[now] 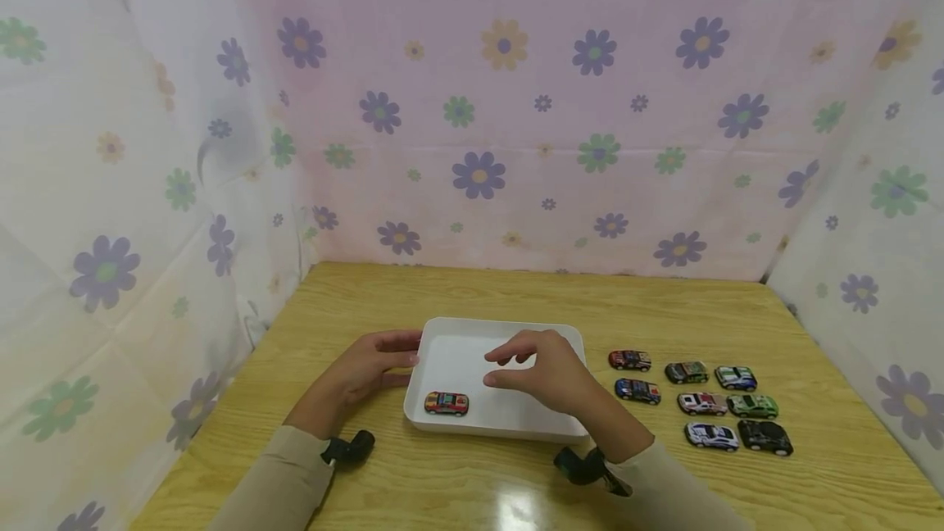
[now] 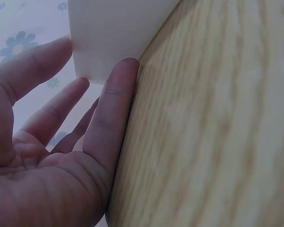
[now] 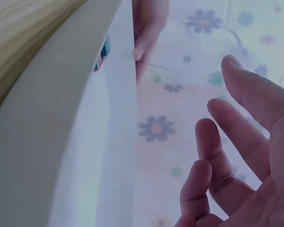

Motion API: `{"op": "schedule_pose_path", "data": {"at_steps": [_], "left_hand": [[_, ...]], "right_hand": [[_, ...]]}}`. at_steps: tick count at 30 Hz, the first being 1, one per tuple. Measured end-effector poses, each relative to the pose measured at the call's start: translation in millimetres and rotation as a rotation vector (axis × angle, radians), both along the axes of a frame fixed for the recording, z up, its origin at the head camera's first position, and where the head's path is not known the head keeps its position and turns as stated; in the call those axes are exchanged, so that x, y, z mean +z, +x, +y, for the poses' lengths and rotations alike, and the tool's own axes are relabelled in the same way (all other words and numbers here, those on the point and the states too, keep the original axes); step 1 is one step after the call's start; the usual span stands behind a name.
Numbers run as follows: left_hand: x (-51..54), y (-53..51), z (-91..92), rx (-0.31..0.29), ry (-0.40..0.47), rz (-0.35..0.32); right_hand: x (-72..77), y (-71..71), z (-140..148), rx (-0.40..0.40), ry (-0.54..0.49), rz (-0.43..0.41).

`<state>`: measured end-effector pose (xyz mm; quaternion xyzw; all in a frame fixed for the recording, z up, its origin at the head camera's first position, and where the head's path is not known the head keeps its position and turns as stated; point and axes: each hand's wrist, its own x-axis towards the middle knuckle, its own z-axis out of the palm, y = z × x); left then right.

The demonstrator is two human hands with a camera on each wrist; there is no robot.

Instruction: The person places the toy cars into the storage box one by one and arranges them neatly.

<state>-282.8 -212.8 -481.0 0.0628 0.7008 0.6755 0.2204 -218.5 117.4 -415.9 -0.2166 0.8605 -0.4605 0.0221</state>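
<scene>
A white tray (image 1: 509,430) stands on the wooden table, with a red and yellow toy car (image 1: 446,403) in its front left corner. My left hand (image 1: 366,369) touches the tray's left side with its fingertips; in the left wrist view those fingers (image 2: 111,104) rest against the white wall (image 2: 109,38). Above the tray's right half hovers my right hand (image 1: 549,371), its fingers loosely bent and apart, holding nothing. The right wrist view has the empty right hand (image 3: 241,156) beside the tray wall (image 3: 47,118), and part of the car (image 3: 103,53) inside.
Several toy cars lie on the table right of the tray, among them a blue one (image 1: 637,391), a black one (image 1: 765,437) and a green one (image 1: 752,406). Flowered cloth (image 1: 546,187) hangs behind the table (image 1: 442,486) and along both sides.
</scene>
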Motion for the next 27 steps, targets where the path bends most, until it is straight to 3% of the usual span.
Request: {"op": "schedule_pose_path", "data": {"at_steps": [14,22,27], "left_hand": [[1.3,-2.0,-0.4,0.014,-0.006,0.002],[3.8,-1.8,-0.9,0.030,-0.016,0.004],[2.9,-0.2,1.2,0.026,-0.020,-0.002]], "right_hand": [[5.4,5.6,75,-0.059,-0.041,0.002],[1.3,7.4,122,-0.104,-0.089,-0.019],[-1.8,8.7,145,-0.148,-0.064,-0.041]]}}
